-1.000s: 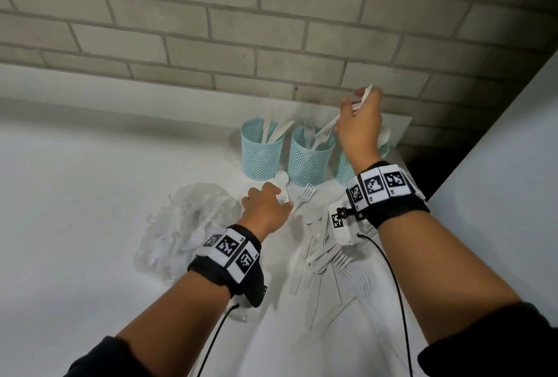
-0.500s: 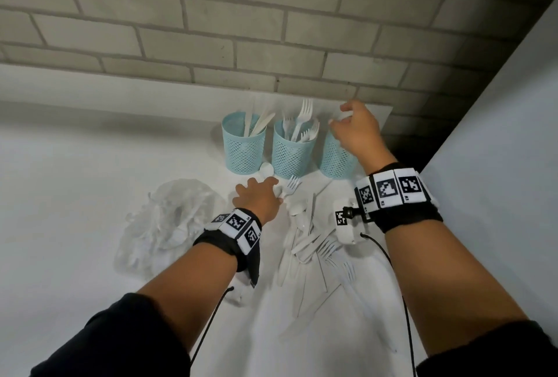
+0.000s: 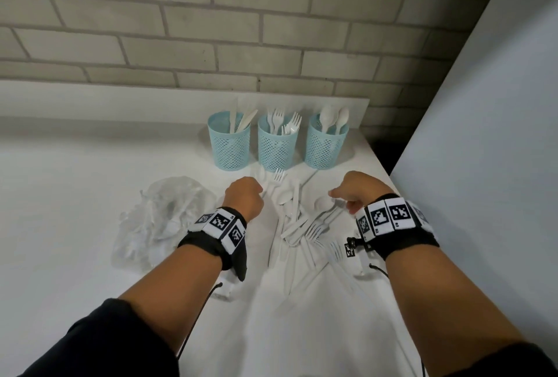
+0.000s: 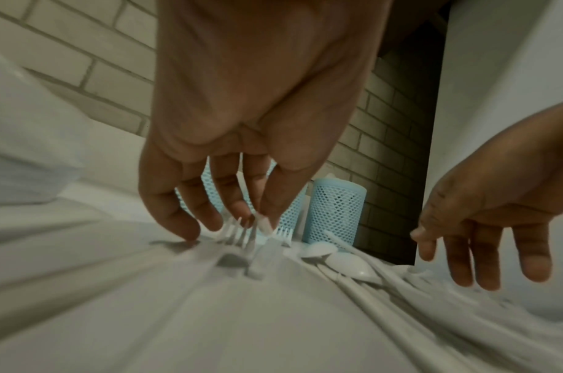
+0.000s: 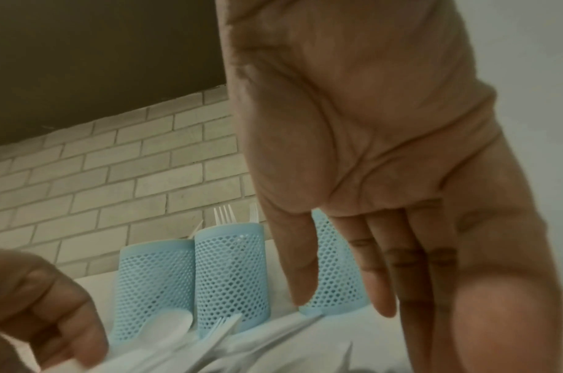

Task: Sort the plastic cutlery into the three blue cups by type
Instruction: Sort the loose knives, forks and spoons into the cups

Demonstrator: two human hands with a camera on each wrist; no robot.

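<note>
Three blue mesh cups stand in a row by the brick wall: the left cup [image 3: 229, 147] with knives, the middle cup [image 3: 277, 148] with forks, the right cup [image 3: 325, 148] with spoons. A loose pile of white cutlery [image 3: 297, 219] lies in front of them. My left hand [image 3: 244, 195] is at the pile's left edge, fingers curled down. Its thumb and fingertips [image 4: 267, 212] pinch a white piece beside a fork [image 4: 236, 233]; I cannot make out what kind. My right hand [image 3: 347, 198] hangs over the pile's right side near a spoon [image 3: 324, 203], fingers [image 5: 382, 290] straight and holding nothing.
A crumpled clear plastic bag [image 3: 163, 213] lies left of my left hand. The white table [image 3: 75, 195] ends at the right, near a tall white panel [image 3: 483, 135]. A dark gap [image 3: 383, 150] sits behind the right cup.
My right hand held a white piece over the right cup, let it go there, and came back down to the pile with nothing in it. My left hand stayed at the pile.
</note>
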